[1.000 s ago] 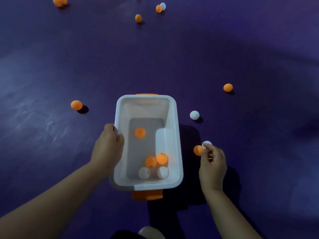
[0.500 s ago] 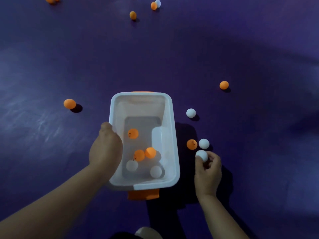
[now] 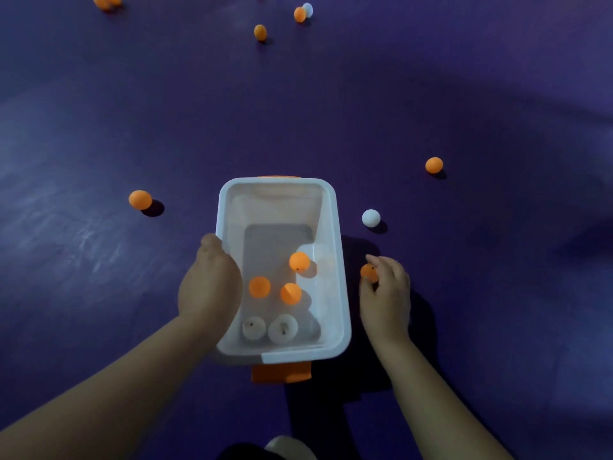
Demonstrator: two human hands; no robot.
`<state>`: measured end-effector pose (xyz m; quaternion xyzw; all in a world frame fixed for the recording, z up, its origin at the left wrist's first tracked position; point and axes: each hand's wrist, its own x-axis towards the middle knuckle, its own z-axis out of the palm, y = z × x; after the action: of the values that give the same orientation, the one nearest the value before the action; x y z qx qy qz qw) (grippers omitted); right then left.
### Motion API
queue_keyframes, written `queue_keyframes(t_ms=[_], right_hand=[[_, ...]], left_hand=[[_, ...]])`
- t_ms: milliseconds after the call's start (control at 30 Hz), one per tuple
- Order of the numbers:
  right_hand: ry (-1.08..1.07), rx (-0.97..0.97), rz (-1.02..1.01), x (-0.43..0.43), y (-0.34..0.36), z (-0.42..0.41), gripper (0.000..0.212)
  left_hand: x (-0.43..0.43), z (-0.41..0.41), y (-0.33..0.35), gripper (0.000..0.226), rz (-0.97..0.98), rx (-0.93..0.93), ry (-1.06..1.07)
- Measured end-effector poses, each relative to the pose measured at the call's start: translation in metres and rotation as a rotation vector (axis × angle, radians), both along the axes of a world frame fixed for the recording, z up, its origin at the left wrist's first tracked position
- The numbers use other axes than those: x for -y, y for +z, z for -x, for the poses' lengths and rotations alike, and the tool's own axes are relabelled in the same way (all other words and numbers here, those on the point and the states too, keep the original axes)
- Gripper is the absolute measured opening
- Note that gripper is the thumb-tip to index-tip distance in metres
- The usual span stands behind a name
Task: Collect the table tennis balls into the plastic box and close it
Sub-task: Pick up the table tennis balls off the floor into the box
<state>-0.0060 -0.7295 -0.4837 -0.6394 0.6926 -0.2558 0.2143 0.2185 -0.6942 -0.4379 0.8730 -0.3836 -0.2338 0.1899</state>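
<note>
Plastic box (image 3: 275,200) stands open on the purple floor (image 3: 99,127), holding three orange balls (image 3: 259,286) and two white balls (image 3: 282,328). Left hand (image 3: 209,287) curls its grip over the box's left rim. Right hand (image 3: 386,293), just right of the box, pinches a single orange ball (image 3: 367,271) in its grip.

The left grip (image 3: 209,287) curled over the box (image 3: 332,293) rim, and the right grip (image 3: 386,293), fingers bent, pinched an orange ball (image 3: 367,271).

box (image 3: 343,293): white, orange latches | balls (image 3: 259,287): orange, white | floor (image 3: 464,94): purple, possibly navy
</note>
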Motion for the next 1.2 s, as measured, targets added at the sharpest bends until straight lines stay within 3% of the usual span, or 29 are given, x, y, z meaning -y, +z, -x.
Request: queue_keyframes(t_ms=[100,267,333,467,567,667,733,867,967,1133,1200], right_hand=[[0.101,-0.319,-0.195,0.011,-0.029,0.003,0.053],[0.083,-0.303,-0.342,0.013,-0.035,0.007,0.038],[0.061,-0.232,-0.31,0.01,-0.028,0.009,0.041],[0.049,0.148,-0.053,0.003,0.01,-0.005,0.021],[0.104,0.341,0.12,-0.005,0.042,-0.023,0.029],[0.209,0.394,0.079,-0.008,0.048,-0.031,0.045],[0.202,0.349,0.093,-0.005,0.046,-0.029,0.052],[-0.047,0.241,0.158,0.008,0.025,-0.008,0.029],[-0.148,0.04,0.123,0.014,-0.004,0.013,0.019],[-0.041,-0.284,-0.127,0.02,-0.037,0.035,0.038],[0.007,-0.35,-0.168,0.023,-0.043,0.039,0.035]], left_hand=[[0.001,0.0,-0.001,0.006,-0.01,0.021,-0.015],[0.0,-0.003,-0.004,0.006,-0.043,0.049,-0.039],[0.001,-0.003,-0.002,0.007,-0.03,-0.002,-0.002],[0.001,-0.002,0.001,0.007,-0.016,-0.01,-0.003],[0.001,-0.002,0.002,0.007,-0.006,-0.026,0.0],[0.001,-0.002,0.002,0.006,0.002,-0.019,-0.017],[0.0,-0.003,0.001,0.007,0.005,-0.02,-0.023],[0.001,-0.003,0.0,0.009,-0.013,-0.032,-0.008],[0.001,-0.003,0.0,0.009,0.001,-0.037,-0.005],[0.001,-0.001,0.003,0.007,0.003,-0.03,-0.014],[0.001,0.0,0.004,0.008,0.001,-0.037,-0.005]])
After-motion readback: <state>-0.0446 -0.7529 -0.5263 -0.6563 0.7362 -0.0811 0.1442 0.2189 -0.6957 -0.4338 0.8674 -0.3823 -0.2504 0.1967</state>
